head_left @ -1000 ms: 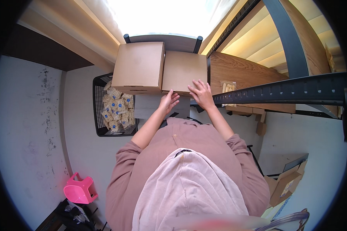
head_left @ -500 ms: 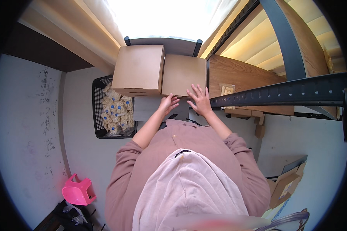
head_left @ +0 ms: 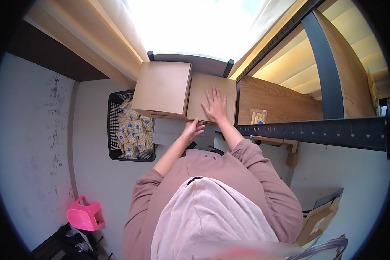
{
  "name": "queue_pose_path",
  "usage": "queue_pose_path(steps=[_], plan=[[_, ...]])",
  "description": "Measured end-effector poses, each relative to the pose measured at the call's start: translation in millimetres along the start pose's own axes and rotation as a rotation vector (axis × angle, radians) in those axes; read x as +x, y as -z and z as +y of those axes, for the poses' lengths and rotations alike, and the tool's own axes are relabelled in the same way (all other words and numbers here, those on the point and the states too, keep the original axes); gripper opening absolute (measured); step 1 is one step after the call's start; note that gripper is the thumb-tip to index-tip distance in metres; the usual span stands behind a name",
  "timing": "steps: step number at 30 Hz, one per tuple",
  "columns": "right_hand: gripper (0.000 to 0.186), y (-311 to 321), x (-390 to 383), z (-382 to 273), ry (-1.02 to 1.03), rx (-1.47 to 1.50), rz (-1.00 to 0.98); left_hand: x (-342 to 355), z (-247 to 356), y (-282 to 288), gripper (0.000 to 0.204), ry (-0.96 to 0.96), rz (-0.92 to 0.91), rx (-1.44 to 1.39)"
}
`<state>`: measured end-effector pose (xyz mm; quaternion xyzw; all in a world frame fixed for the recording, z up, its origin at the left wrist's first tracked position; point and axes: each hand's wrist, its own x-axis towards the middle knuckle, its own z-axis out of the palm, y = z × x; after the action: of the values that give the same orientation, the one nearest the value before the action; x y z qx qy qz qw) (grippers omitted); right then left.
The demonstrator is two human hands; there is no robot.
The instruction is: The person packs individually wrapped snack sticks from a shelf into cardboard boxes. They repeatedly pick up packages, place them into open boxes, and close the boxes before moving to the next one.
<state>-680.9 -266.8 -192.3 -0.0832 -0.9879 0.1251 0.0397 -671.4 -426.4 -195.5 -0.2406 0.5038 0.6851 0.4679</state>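
Note:
Two closed brown cardboard boxes stand side by side in front of me: the left box [head_left: 161,89], which looks taller, and the right box [head_left: 197,93]. My right hand [head_left: 215,106] lies flat on top of the right box with its fingers spread. At that box's near edge is my left hand [head_left: 193,129], its thumb up against the edge and its other fingers loosely stretched below. Neither hand grasps anything that I can see. The inside of both boxes is hidden.
A black plastic basket [head_left: 114,141] of clear snack-like packets [head_left: 134,132] stands at left. Black metal shelving [head_left: 312,130] with wooden boards rises at right, one packet [head_left: 258,117] on it. A pink stool [head_left: 86,214] and an opened carton [head_left: 318,221] are behind me.
My right hand has moved from the right box's near edge onto its top and now lies flat. My left hand stays near the front edge. The whole view has shifted slightly.

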Motion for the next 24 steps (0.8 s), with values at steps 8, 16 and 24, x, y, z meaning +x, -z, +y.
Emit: queue_pose_path(steps=[8,16,24], plan=[[0.067,-4.3,0.6,0.4,-0.029,-0.060,-0.120,4.9,-2.7,-1.8,0.043,0.042,-0.010,-0.051],[0.062,11.0,-18.1,45.0,-0.116,0.298,0.063,-30.4,25.3,-13.6,0.031,0.004,-0.211,0.891],[0.090,30.4,-90.6,10.7,-0.083,0.026,-0.159,-23.4,23.0,-25.9,0.094,-0.895,0.114,1.902]])
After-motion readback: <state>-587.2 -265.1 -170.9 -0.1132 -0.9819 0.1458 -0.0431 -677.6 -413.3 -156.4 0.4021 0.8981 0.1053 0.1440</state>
